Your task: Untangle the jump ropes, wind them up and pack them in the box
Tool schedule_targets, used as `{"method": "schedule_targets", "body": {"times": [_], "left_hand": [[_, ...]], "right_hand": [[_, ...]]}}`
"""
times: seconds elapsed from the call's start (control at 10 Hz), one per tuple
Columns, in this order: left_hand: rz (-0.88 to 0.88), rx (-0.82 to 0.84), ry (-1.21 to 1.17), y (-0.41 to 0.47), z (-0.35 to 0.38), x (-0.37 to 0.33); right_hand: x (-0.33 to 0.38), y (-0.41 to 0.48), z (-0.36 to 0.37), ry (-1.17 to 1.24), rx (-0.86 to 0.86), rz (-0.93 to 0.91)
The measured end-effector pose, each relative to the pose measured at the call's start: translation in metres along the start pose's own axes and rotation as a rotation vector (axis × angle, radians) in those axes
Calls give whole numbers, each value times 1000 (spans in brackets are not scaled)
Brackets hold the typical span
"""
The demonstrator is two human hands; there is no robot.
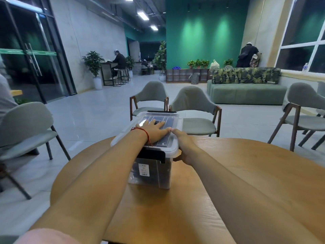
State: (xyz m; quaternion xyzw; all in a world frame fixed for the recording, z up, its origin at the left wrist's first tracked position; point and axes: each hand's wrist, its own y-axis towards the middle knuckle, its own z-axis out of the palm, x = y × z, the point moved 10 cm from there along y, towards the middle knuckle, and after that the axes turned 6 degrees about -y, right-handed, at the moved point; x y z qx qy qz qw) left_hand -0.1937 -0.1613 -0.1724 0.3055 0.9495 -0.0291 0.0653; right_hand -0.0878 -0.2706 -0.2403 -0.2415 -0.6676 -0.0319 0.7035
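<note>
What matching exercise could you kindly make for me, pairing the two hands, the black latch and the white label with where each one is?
Things:
1. left hand
2. right hand
3. black latch
4. white label

Places:
A. stuck on the near wall of the box
B. lying flat on top of the lid
C. at the lid's near edge, hanging over the box wall
D. gripping the lid's right rim

Pairs: 1-B, 2-D, 3-C, 4-A

A round wooden table (158, 217) stands among grey-green chairs (193, 103), with a green sofa (246, 92) and potted plants (93, 62) beyond.
</note>
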Motion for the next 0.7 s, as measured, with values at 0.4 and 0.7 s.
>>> {"method": "schedule_targets", "body": {"times": [0.4, 0.7], "left_hand": [[-74, 14, -2, -31, -21, 143], [-78, -95, -78, -32, -49, 114]], "right_hand": [[12, 3, 141, -39, 188, -28], [36, 4, 78, -396, 10, -174]]}}
